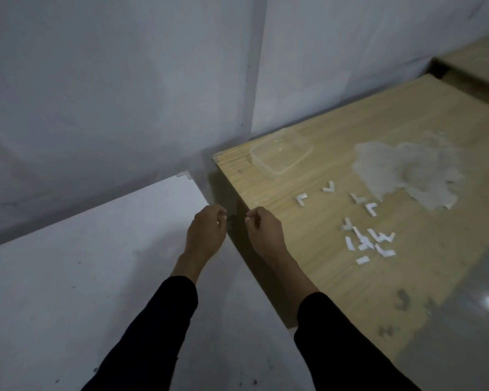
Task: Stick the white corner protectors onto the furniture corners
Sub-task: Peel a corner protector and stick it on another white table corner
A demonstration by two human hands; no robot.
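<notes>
Wood-grain table against white wall; left hand, right hand grips curled, contents unclear, perhaps pinching.

Long black sleeves to wrists; left hand, right hand bare.

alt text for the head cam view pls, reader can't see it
A person's left hand and right hand, in black sleeves, hover close together with fingers curled beside the edge of a wooden table; whether they hold anything is unclear. On the table lie scattered white corner protectors, a clear plastic container and crumpled plastic wrap.
</notes>
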